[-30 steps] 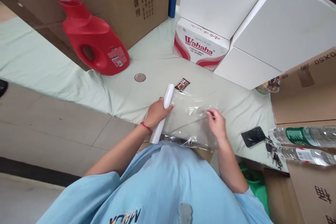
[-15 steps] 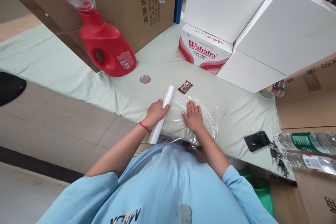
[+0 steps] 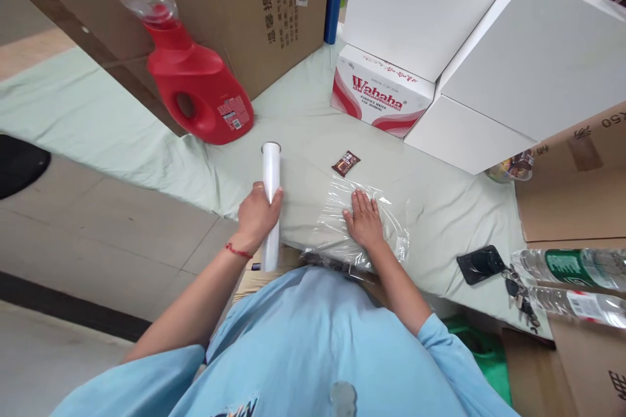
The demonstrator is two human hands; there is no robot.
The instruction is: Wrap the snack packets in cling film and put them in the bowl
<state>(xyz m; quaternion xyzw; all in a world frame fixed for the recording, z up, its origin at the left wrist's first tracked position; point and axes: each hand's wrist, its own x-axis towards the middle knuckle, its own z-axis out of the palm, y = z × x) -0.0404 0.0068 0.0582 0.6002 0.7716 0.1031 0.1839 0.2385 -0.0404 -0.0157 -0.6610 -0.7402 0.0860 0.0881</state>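
My left hand (image 3: 258, 210) is wrapped round a white roll of plastic film (image 3: 271, 172), held lengthwise over the table's near edge. The roll's far end covers most of a small round disc that lies on the cloth. On the right, my right hand (image 3: 364, 220) lies flat with the fingers stretched out. It presses on a sheet of clear plastic film (image 3: 328, 225), creased and shiny, which hangs a little over the near edge. Just beyond the film's far edge lies a small brown snack packet (image 3: 345, 163). A gap of bare cloth shows between roll and sheet.
A red detergent bottle (image 3: 200, 88) stands at the left against a cardboard box (image 3: 220, 6). At the back are a Wahaha water box (image 3: 381, 94) and white boxes (image 3: 479, 45). On the right lie a black phone (image 3: 480, 264), keys (image 3: 521, 296) and water bottles (image 3: 567, 267).
My left hand has carried the roll leftward, away from the sheet, and turned it more upright in view. The film now lies apart from the roll. My right hand has stayed nearly still.
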